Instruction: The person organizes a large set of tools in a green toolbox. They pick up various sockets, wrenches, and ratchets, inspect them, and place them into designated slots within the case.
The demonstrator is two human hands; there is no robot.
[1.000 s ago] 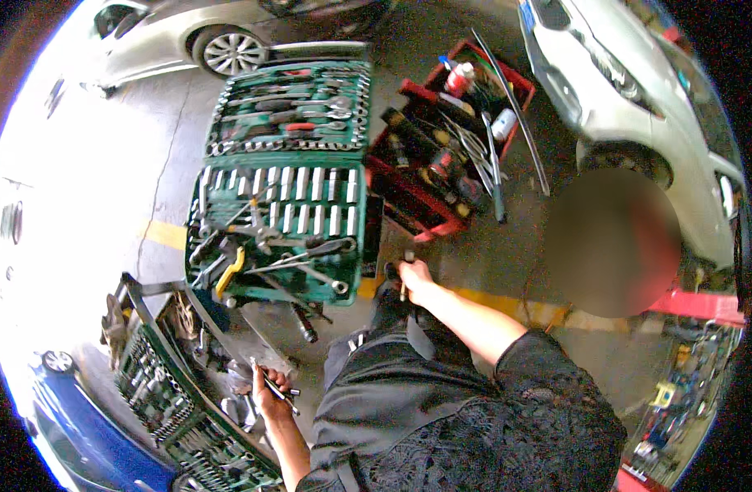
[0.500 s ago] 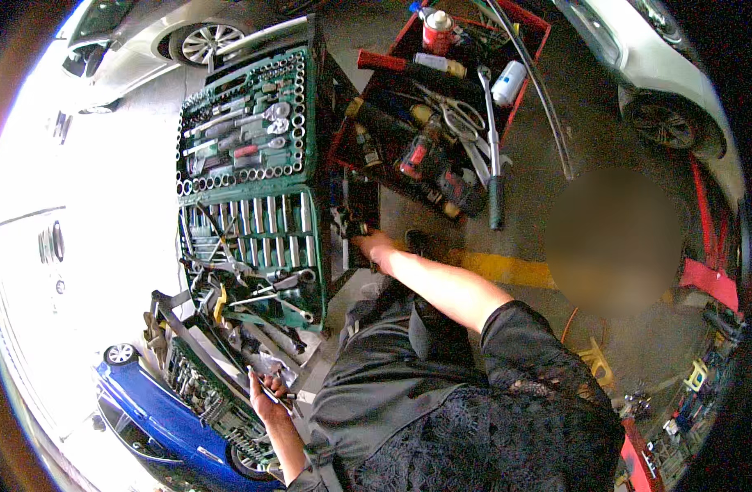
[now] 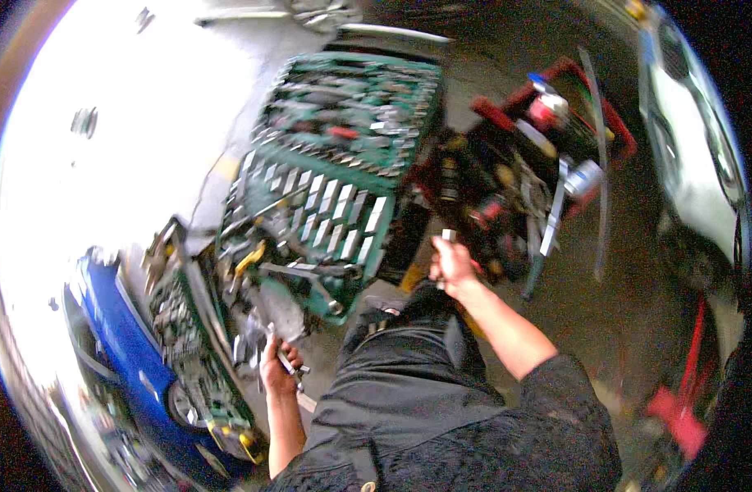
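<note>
The right hand [image 3: 451, 264] has its grip closed on a small pale socket [image 3: 449, 235], whose end sticks up above the fingers; it is lifted just in front of the red toolbox [image 3: 556, 148] and beside the lower right corner of the green socket tray [image 3: 326, 213]. The left hand [image 3: 276, 369] is wrapped around a metal ratchet [image 3: 287, 361], held low near the person's knee, close to the loose tools at the tray's near edge.

As a judgement: both pieces are picked up but well apart, so the socket is not yet on the ratchet; joining them is what is left.

The green tray lies open on the floor. Its near half holds rows of upright silver sockets, with a few loose wrenches and a yellow-handled tool [image 3: 249, 258] lying across the near end. Its far half [image 3: 351, 107] carries more tools in slots, too blurred to sort. The red toolbox is crammed with dark tools, a red can [image 3: 548, 111] and a long grey bar [image 3: 597, 164] leaning over its rim. A second, smaller tool case [image 3: 187, 344] lies to the left, next to a blue car [image 3: 121, 344].
</note>
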